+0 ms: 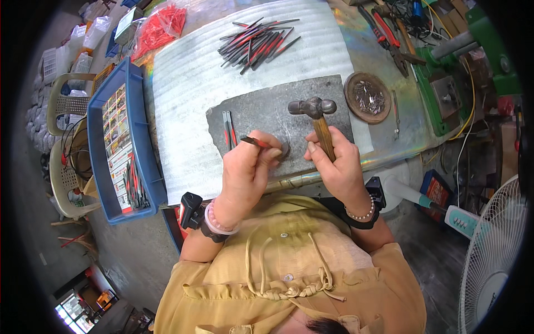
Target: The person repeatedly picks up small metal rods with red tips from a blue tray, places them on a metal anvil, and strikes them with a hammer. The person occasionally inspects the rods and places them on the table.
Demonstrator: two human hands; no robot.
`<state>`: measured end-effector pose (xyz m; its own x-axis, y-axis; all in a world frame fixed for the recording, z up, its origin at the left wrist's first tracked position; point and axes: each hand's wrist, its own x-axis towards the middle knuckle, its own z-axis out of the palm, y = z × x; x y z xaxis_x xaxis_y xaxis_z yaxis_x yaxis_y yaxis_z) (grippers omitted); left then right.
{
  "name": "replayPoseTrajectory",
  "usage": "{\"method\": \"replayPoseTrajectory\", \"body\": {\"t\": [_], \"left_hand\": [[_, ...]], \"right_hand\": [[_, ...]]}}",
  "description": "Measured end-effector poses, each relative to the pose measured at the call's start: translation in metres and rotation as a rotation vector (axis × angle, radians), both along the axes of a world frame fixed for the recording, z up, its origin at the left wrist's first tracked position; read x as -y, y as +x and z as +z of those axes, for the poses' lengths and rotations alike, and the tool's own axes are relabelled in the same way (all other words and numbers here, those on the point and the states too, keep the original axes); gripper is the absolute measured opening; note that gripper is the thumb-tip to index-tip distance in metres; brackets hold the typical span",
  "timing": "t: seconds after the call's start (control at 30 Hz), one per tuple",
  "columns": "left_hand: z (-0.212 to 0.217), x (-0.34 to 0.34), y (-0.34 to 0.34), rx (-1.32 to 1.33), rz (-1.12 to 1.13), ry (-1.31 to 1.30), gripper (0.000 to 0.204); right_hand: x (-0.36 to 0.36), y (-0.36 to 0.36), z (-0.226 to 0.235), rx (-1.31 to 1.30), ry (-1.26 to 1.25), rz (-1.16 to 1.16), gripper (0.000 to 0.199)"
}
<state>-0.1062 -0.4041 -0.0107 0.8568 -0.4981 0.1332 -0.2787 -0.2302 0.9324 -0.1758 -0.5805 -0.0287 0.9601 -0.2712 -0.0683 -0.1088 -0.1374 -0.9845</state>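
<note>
My left hand (248, 167) pinches a small tool with a red and black handle (256, 142) and holds it over the near edge of a grey stone slab (261, 111). My right hand (335, 164) grips the wooden handle of a ball-peen hammer (316, 114), whose steel head hangs above the slab. A pair of the same thin tools (228, 130) lies on the slab to the left of my left hand. A heap of red and black handled tools (258, 43) rests on the white ribbed sheet (183, 83) farther back.
A blue tray (143, 145) holding printed cards and a few tools stands at the left. A round brown dish of small metal parts (367, 97) sits right of the slab. Pliers (392, 42) and a green machine (450, 89) lie behind. Plastic chairs (67, 103) stand left, a fan (495, 256) lower right.
</note>
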Motion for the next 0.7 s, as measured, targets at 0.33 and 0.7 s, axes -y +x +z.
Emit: {"method": "replayPoseTrajectory", "body": {"t": [0.33, 0.7], "left_hand": [[0.003, 0.0, 0.0, 0.017, -0.027, 0.027, 0.017], [0.001, 0.004, -0.011, 0.437, -0.012, 0.262, 0.027]], "right_hand": [[0.0, -0.001, 0.001, 0.009, -0.055, 0.006, 0.012], [-0.005, -0.003, 0.039, 0.126, 0.028, 0.093, 0.021]]}}
